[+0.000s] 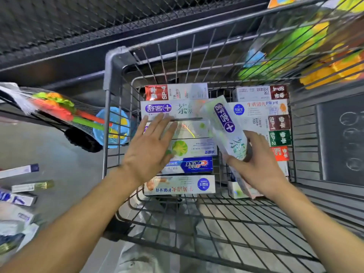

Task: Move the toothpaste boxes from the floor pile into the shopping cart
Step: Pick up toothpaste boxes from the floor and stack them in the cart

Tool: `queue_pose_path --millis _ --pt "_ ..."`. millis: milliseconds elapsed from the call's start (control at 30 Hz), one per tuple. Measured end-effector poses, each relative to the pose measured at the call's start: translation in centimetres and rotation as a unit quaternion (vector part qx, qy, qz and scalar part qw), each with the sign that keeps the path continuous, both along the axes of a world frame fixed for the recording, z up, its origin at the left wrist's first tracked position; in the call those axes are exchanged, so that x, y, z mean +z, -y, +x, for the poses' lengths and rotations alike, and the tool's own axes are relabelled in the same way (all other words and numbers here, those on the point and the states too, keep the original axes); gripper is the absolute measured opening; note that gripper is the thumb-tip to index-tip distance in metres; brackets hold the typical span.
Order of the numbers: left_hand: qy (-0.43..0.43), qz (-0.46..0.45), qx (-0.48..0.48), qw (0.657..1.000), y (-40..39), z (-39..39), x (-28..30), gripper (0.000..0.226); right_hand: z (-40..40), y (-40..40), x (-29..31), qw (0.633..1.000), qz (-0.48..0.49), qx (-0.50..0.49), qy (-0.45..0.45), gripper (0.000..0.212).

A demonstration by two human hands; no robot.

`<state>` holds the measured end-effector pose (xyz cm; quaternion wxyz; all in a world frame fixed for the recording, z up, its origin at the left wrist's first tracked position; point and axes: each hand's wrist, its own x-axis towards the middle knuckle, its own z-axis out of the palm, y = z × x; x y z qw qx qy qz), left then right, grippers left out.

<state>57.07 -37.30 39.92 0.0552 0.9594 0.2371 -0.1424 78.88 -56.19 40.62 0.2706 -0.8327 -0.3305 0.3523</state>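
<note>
A grey floor point(49, 146) is seen at left; dark wire-mesh shelving point(78, 22) spans the top, with netted toys point(65, 113) hung beneath.

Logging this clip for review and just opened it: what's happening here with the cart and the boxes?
A person is loading toothpaste boxes into a wire shopping cart. The right hand grips a white box with a purple logo, tilted above two rows of boxes already laid flat in the cart. The left hand is open, fingers spread over the left row. More boxes lie on the floor to the left of the cart.
</note>
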Motion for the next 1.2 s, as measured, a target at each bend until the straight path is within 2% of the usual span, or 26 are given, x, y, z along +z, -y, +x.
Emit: queue_pose_path --millis 100,200,267,333,400,600,700,1000,1200 --pt "0.088 0.038 0.02 0.995 -0.9 -2.0 4.2 0.071 -0.9 -0.4 -0.3 0.995 0.006 0.087 0.042 0.07" --pt "0.115 0.036 0.101 0.988 -1.5 -4.6 5.8 0.074 -2.4 -0.9 -0.6 0.977 0.012 0.196 0.079 0.075" --pt "0.123 0.004 0.137 0.983 -1.3 -5.8 5.4 0.078 -3.5 -1.5 -0.8 0.943 0.055 0.29 0.152 0.074" --pt "0.143 -0.024 0.156 0.977 -1.0 -6.4 4.6 0.082 -4.6 -2.3 -1.5 0.894 0.085 0.38 0.222 0.073" --pt "0.165 -0.036 0.178 0.969 -1.0 -6.5 4.1 0.083 -5.5 -3.0 -2.8 0.865 0.086 0.433 0.238 0.074" --pt "0.195 -0.053 0.194 0.96 -1.2 -6.2 3.9 0.08 -6.5 -4.8 -5.0 0.858 0.081 0.466 0.202 0.082" --pt "0.209 -0.066 0.193 0.956 -1.2 -6.3 3.8 0.079 -6.8 -4.8 -5.1 0.843 0.084 0.494 0.196 0.081" --pt "0.227 -0.092 0.203 0.948 -1.2 -6.2 3.7 0.08 -6.9 -4.3 -7.9 0.861 0.065 0.427 0.268 0.078" --pt "0.232 -0.113 0.209 0.943 -1.4 -6.2 3.9 0.079 -7.2 -4.3 -7.9 0.857 0.068 0.411 0.305 0.084"
